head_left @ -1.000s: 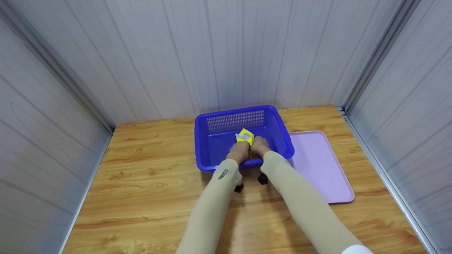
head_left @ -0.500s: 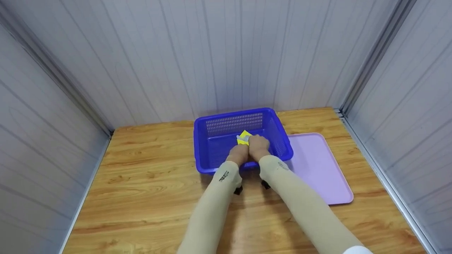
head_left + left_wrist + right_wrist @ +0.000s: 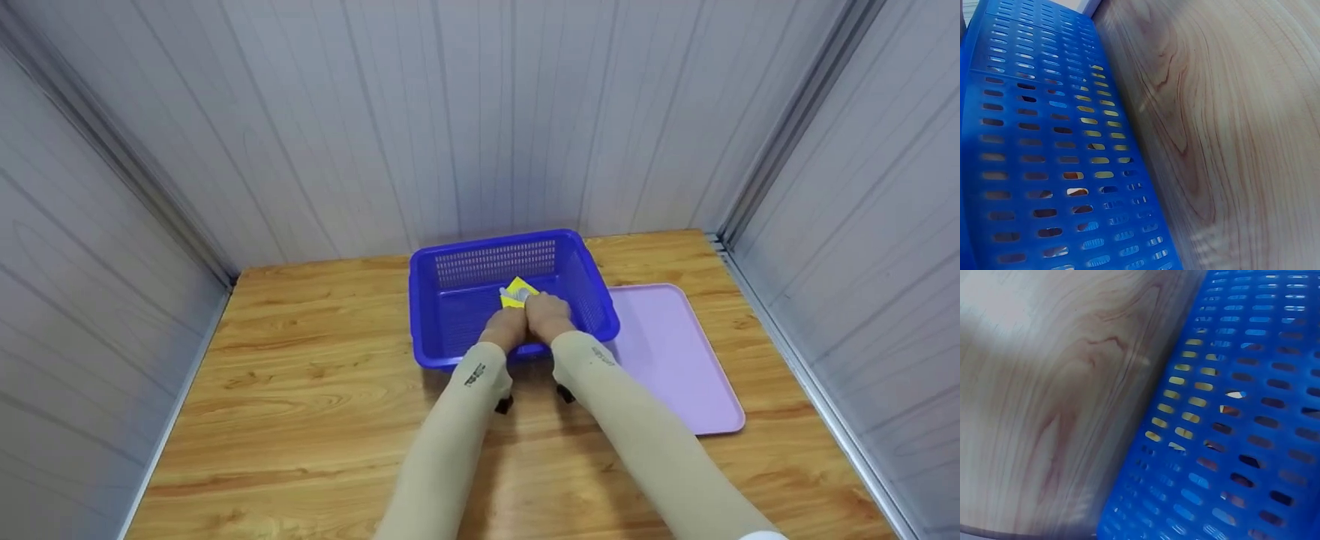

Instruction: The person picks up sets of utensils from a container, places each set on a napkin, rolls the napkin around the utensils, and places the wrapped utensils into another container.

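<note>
In the head view, both hands reach over the near rim of a blue plastic basket. Between them stands a yellow packet with a whitish, crumpled-looking piece at its top; its exact kind is unclear. My left hand grips the packet's near left side. Curled at the right of the packet's top, my right hand holds it too, close against the left. The fingertips are mostly hidden from above. Both wrist views face the slotted basket wall, where yellow and bits of fingers show through the holes.
A pink tray lies right of the basket, partly under its edge. The wood-grain table extends left and in front. Pale panel walls stand behind and on both sides.
My right hand has risen and shifted left over the packet's whitish top, covering part of it, then moved slightly. The left hand stays nearly in place.
</note>
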Tool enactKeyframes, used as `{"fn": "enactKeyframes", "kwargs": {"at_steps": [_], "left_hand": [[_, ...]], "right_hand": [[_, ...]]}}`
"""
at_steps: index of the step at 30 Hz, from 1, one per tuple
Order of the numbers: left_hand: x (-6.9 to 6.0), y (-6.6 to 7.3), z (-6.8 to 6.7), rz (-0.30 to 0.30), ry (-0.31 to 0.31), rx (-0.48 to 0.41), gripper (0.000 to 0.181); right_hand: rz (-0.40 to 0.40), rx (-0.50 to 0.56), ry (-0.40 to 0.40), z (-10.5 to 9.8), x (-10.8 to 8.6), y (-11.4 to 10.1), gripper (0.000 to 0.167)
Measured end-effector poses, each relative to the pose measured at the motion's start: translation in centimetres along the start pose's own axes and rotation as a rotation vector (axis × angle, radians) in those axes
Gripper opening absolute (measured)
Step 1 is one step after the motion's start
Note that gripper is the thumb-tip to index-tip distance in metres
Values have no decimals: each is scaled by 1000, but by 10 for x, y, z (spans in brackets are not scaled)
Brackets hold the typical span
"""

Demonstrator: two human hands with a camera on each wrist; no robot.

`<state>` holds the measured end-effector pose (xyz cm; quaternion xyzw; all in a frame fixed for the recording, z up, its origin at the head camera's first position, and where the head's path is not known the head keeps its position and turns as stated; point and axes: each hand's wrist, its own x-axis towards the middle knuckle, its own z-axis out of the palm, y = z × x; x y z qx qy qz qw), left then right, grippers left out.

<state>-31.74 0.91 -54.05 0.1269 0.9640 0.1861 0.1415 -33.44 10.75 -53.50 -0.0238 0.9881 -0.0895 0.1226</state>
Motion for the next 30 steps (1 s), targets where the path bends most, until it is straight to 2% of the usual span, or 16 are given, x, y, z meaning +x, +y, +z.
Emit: {"fn": "enactKeyframes", "kwargs": {"at_steps": [3,7,11,14,17,24,26,30], "left_hand": [[0,0,0,-20,2,-40,21],[-1,1,2,1,-4,22,19],[-1,0,4,22,-17,84,15],[-3,-2,2,24,-2,96,13],[-5,-4,-3,42,15,127,13],[-5,-3,-12,109,44,286,13],[-2,-2,-14,112,55,324,14],[1,-6,-22,79,60,326,16]], "right_hand": [[23,31,-16,0,-1,0,26],[49,57,-21,4,-3,3,23],[51,58,-54,5,-3,7,10],[25,96,-85,2,-3,10,2],[-14,158,-118,-2,-2,13,7],[-107,167,-100,-9,-3,22,12],[-111,170,-105,-10,0,25,11],[-123,172,-87,-19,1,29,13]]}}
